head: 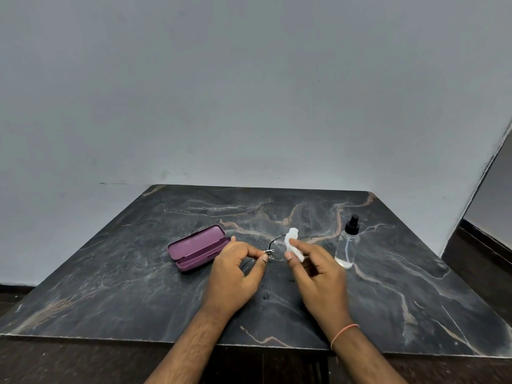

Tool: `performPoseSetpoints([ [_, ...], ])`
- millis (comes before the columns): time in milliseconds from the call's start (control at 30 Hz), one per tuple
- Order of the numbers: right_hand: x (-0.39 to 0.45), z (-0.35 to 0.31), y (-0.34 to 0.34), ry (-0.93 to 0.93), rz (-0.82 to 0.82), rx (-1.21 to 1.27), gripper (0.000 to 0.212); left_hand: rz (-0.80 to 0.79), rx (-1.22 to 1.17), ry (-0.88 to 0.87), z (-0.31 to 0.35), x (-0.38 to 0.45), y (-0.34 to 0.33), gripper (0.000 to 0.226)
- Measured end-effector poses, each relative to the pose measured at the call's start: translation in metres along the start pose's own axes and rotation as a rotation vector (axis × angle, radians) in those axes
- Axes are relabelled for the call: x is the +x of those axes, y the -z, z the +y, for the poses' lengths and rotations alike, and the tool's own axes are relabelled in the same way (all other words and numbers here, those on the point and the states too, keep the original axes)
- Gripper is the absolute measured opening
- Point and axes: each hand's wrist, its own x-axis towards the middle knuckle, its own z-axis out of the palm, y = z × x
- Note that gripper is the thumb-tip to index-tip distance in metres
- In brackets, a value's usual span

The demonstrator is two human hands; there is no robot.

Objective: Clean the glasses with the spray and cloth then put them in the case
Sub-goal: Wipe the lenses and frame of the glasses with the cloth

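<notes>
left hand (235, 273): pinches glasses (273, 252) at bridge, above worktop (138, 286)
right hand (318, 275): pinches cloth (292, 242) on lens
case (198, 248): open, left
spray (348, 243): upright, right
labels: none readable

Left of the left hand (235, 273) the open purple case (198, 248) blocks the way; right of the right hand (318, 275) the upright spray bottle (348, 243) stands near. Beyond and nearer than both hands, bare table (138, 295) lies open
</notes>
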Motion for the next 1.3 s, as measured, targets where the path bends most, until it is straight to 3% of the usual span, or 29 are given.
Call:
performPoseSetpoints([
  [167,-0.001,0.002,-0.002,0.119,-0.03,-0.192,0.033,-0.027,-0.04,-0.013,0.0,0.0,-0.001,0.022],
  [367,-0.006,0.0,-0.004,0.285,-0.204,-0.27,0.033,-0.023,-0.062,-0.012,-0.003,0.0,-0.002,0.017],
  [600,-0.001,0.009,-0.002,0.115,-0.044,-0.222,0.045,-0.092,-0.041,-0.01,-0.004,-0.001,-0.003,0.015],
  [900,-0.007,0.005,-0.003,0.233,-0.206,-0.238,0.035,-0.086,-0.041,-0.004,-0.007,0.0,-0.002,0.011],
  [1100,-0.002,0.009,-0.001,0.049,-0.008,-0.241,0.028,-0.053,-0.048,0.015,-0.005,0.0,-0.003,0.014],
  [1300,-0.008,0.004,-0.002,0.127,-0.143,-0.284,0.016,-0.046,-0.067,0.031,-0.006,0.0,-0.002,0.014],
])
